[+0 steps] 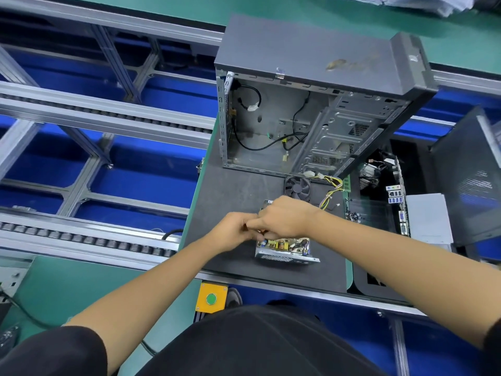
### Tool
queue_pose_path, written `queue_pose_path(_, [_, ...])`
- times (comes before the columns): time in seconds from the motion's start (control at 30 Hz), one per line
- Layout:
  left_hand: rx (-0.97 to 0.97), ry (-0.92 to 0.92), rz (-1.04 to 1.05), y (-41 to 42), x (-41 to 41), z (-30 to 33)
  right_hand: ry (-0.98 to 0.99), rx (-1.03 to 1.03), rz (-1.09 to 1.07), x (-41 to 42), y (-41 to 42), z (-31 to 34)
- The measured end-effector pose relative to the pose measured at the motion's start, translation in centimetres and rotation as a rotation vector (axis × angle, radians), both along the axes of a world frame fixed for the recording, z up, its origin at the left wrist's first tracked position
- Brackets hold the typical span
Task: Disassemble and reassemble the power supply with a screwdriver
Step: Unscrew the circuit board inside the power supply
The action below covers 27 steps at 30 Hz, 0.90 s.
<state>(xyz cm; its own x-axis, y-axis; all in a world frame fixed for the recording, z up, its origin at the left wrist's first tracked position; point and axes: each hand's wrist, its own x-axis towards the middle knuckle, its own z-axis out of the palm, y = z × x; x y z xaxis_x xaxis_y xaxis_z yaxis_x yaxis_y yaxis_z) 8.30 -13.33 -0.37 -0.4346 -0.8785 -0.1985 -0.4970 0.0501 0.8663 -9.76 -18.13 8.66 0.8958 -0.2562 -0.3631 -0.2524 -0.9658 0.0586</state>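
Centrally, the opened power supply [284, 246] exposes its circuit board on the dark mat [230, 185]; behind it stands an open computer case [311, 104] holding loose cables. Left hand [234, 230] and right hand [282, 217] meet above the board, fingers curled; what they pinch cannot be told

Electronics assembly workshop: roller conveyor lines [89, 241], aluminium framing, opened computer case [311, 104] on anti-static mat [230, 191].

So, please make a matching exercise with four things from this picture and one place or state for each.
Things:
1. open metal power supply box
2. black round-bladed fan
3. grey computer case
4. yellow box with green button

Places or states:
A. side panel off, nearly empty
B. under both hands, circuit board showing
C. on the near edge of the bench
D. flat on the dark mat, before the case

Pairs: 1-B, 2-D, 3-A, 4-C
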Motion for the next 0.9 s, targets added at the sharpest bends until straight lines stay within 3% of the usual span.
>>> queue_pose_path(0.23, [-0.079, -0.038, -0.029, 0.2, -0.6, 0.0, 0.052, -0.131, -0.185, 0.7, 1.2, -0.8])
queue_pose_path(0.4, [-0.096, -0.036, -0.080, 0.0, -0.3, -0.2, -0.028, 0.096, -0.028, -0.2, 0.6, 0.4])
queue_pose_path(0.57, [0.037, 0.048, -0.011, 0.0, -0.1, -0.1, -0.009, -0.006, -0.102, 0.0, 0.7, -0.2])
queue_pose_path(0.7, [0.004, 0.068, 0.084, 0.3, -1.3, 0.1, 0.067, -0.112, -0.146, 0.7, 0.7, -0.4])
queue_pose_path(0.9, [0.014, 0.006, -0.035, 0.0, -0.1, 0.7, 0.045, 0.036, 0.032, 0.8, -0.1, 0.7])
